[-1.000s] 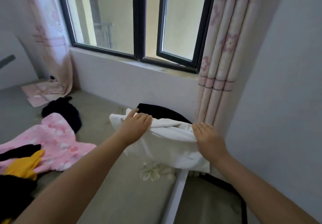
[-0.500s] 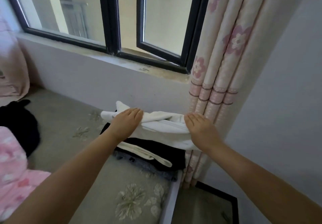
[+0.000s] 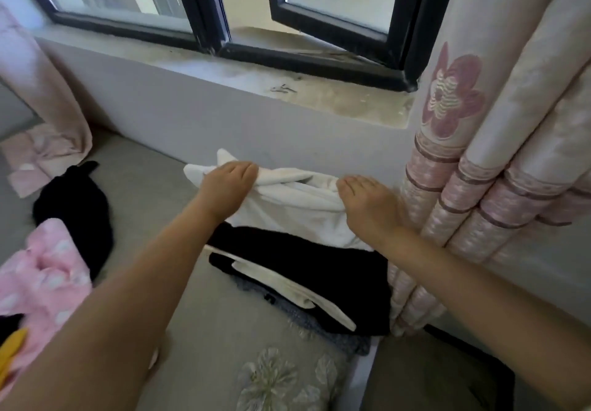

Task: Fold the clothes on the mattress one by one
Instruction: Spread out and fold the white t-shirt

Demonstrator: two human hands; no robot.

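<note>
A folded white garment (image 3: 297, 206) lies on top of a stack of folded clothes, above a black garment with white stripes (image 3: 319, 273) and a grey one (image 3: 323, 330), at the far right corner of the grey mattress (image 3: 153, 193). My left hand (image 3: 228, 187) grips the white garment's left end. My right hand (image 3: 367, 206) holds its right end, close to the curtain. Unfolded clothes lie at the left: a black piece (image 3: 76, 206), a pink spotted one (image 3: 44, 276) and a bit of yellow (image 3: 11, 353).
The wall under the window sill (image 3: 287, 91) runs right behind the stack. A flowered curtain (image 3: 479, 171) hangs at the right, touching the stack. Another curtain (image 3: 41, 97) and pink cloth (image 3: 28, 161) are at the far left. The mattress edge (image 3: 364, 375) drops to a dark floor.
Both hands carried the white garment forward and down onto the black folded garment in the corner. The view has moved closer to the window wall.
</note>
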